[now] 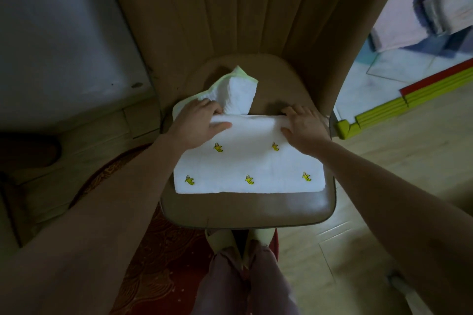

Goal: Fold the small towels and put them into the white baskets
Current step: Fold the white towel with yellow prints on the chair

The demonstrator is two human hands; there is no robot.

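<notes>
My left hand [198, 121] grips the far left corner of the white towel [249, 161], thumb on top and fingers curled over the folded edge. My right hand [300, 124] holds the far right corner the same way, thumb lying on the cloth. The towel lies flat on the chair seat [245, 208], folded into a wide rectangle, white with small yellow bananas in two rows. Behind my left hand a second towel [234, 93] with a pale green edge sits crumpled on the seat, partly hidden by my knuckles. My fingertips are tucked out of sight behind the fold. To the far right, pink and pale cloths [419, 16] look blurred; I cannot tell what holds them.
</notes>
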